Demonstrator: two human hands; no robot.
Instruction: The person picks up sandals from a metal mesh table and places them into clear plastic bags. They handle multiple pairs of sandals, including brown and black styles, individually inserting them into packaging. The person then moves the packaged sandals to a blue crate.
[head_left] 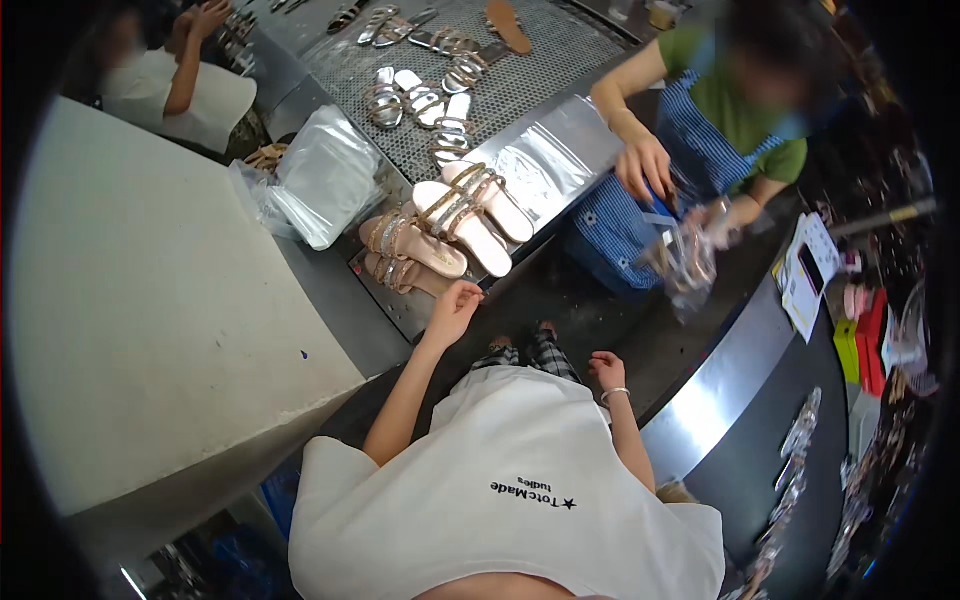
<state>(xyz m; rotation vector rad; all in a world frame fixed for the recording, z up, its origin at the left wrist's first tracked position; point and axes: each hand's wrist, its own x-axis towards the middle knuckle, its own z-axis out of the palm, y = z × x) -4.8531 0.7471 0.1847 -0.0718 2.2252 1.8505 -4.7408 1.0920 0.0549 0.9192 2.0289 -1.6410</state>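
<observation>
My left hand is at the table's near edge, just beside the rose-gold sandals, its fingers loosely bent and apart, with nothing visible in them. In front of it a pair of sandals with glittery straps lies partly stacked, one over the other. Another pair with beige insoles lies just to the right. My right hand, a bracelet at its wrist, hangs low at my right side, away from the table. Its fingers are slightly curled and apart, and it holds nothing I can see.
Several silver sandals lie on the perforated metal conveyor surface beyond. Clear plastic bags are stacked at left, by a white partition. A co-worker in a blue checked apron handles a clear bag. A curved dark conveyor runs at right.
</observation>
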